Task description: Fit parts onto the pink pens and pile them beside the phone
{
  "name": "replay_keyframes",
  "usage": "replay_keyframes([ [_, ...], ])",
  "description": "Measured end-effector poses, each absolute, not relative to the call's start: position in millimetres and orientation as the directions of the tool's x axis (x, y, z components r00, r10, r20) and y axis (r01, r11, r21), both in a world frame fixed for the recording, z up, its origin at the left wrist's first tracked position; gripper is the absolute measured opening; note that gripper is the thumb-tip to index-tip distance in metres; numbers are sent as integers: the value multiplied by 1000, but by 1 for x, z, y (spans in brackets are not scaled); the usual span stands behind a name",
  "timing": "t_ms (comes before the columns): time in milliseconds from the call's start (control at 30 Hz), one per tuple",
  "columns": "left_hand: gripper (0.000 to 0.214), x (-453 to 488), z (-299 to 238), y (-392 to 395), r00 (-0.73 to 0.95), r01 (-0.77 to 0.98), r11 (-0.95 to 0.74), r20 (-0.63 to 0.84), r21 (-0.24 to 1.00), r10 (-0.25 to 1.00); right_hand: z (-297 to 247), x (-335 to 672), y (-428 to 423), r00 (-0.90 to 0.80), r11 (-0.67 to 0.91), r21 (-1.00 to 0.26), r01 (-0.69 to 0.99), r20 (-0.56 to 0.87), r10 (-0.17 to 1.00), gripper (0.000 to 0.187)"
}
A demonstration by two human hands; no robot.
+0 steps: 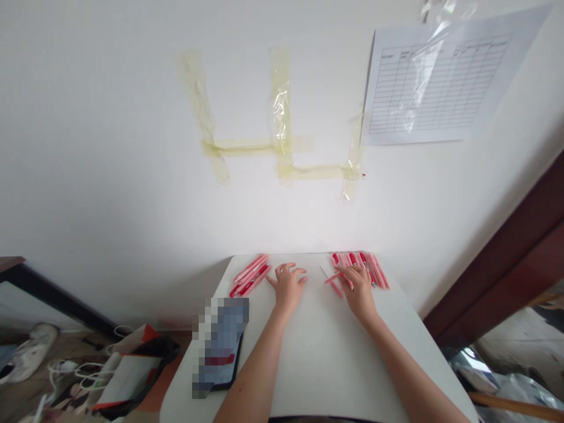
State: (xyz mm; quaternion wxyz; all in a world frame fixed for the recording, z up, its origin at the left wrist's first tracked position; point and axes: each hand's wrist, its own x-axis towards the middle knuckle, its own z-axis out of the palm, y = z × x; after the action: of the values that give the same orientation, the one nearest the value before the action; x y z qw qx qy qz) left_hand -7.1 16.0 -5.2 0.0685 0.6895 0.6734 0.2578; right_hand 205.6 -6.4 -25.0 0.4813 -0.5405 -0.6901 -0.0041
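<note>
A person seated at a white table (317, 364) set against a white wall works among red and pink pens. The left hand (288, 286) lies flat on the tabletop, palm down and fingers spread, grasping nothing, just beside a small pile of pens (249, 274) at the table's far left corner. The right hand (360, 289) rests with curled fingers at the near edge of a second row of pens (368, 265) lined up at the far right corner. Its fingertips meet a loose pink pen (331, 278) that lies slantwise between the two hands; whether the fingers actually pinch it cannot be told. A dark tablet (220, 352) sits at the table's left edge. On the wall above are strips of yellowed tape (281, 117) and a printed form (440, 82) under clear plastic.
</note>
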Motion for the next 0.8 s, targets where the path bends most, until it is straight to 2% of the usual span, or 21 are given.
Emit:
replay_keyframes([
  [167,19,-10,-9,19,-70,884,-58,253,465,965,-20,204,-10,130,407,-557,723,689,713,30],
  [267,17,-10,-10,19,-81,881,-57,268,470,960,-18,204,-12,151,423,-535,731,732,664,23],
  [400,16,-10,-12,18,-82,883,-53,264,467,961,-17,202,-13,25,420,-416,806,734,679,17],
  [500,17,-10,-12,18,-85,886,-47,263,461,961,-18,200,-13,-38,429,-376,821,714,699,18],
  [800,16,-10,-9,18,-92,878,-38,246,477,965,-9,202,-17,103,439,-476,762,759,643,19],
])
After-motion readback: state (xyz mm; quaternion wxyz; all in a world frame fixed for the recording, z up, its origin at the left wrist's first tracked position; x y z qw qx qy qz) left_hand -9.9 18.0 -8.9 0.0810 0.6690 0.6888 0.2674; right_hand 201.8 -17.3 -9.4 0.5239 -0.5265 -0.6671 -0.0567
